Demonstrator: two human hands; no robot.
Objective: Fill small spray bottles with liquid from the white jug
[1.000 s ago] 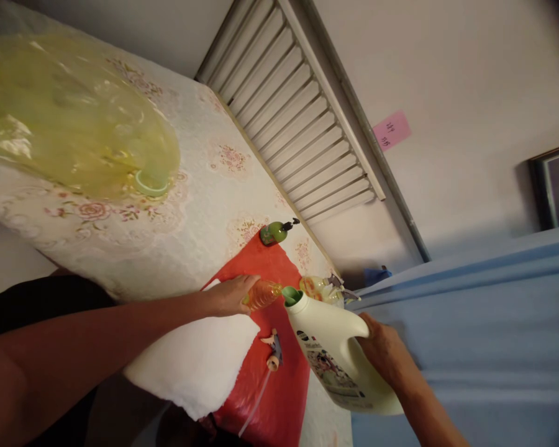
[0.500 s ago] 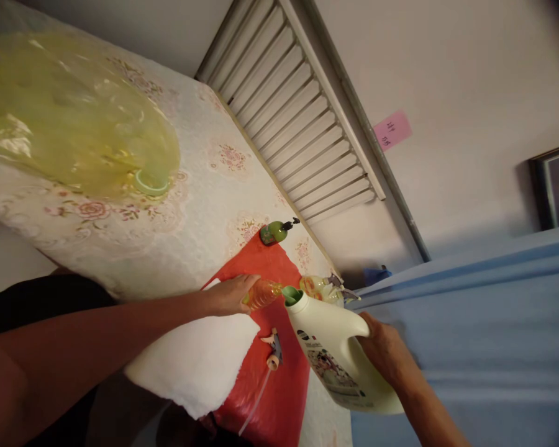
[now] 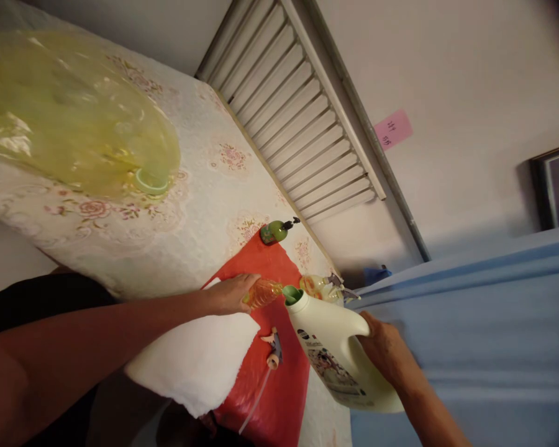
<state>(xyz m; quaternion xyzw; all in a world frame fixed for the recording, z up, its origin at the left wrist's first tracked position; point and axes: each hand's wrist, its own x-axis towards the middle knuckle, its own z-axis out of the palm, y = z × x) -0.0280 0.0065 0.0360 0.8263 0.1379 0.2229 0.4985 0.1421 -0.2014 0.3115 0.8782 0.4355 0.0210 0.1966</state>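
My left hand [image 3: 235,293] is wrapped around a small clear spray bottle [image 3: 265,293] with orange-amber liquid inside. In my right hand [image 3: 384,347] is the handle of a large cream-coloured jug [image 3: 338,347] with a printed label. The jug is tilted, and its green spout [image 3: 292,295] meets the mouth of the bottle. Any stream of liquid between them is too small to make out. A trigger spray head [image 3: 274,351] with a long thin tube lies on the red sheet [image 3: 279,385] below the bottle. A white cloth [image 3: 200,360] lies under my left forearm.
A green pump bottle [image 3: 274,232] stands at the red sheet's far corner. Clear spray bottles [image 3: 314,285] stand behind the jug. A big yellow plastic bag [image 3: 74,118] rests on the flowered tablecloth [image 3: 200,217]. A radiator [image 3: 307,112] and a blue curtain [image 3: 484,335] border the table.
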